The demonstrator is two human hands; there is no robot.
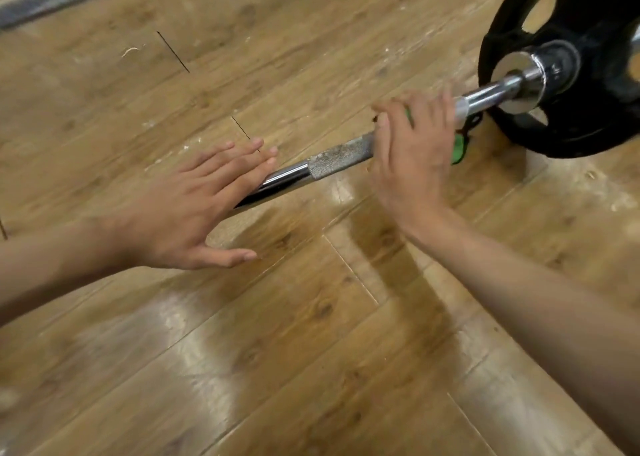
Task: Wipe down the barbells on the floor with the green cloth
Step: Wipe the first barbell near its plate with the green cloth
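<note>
A steel barbell (332,161) lies across the wooden floor, running up to the right into a black weight plate (581,85). My right hand (412,151) wraps around the bar close to the plate, gripping the green cloth (458,148) against it; only a small bit of green shows below and between the fingers. My left hand (194,206) hovers over the lower left stretch of the bar with fingers straight and spread, holding nothing. The bar's left end is hidden behind that hand.
Worn wooden floorboards (277,351) fill the view, with glare patches in the foreground. A grey strip (52,0) runs along the top left corner. The big plate stands upright at the right edge.
</note>
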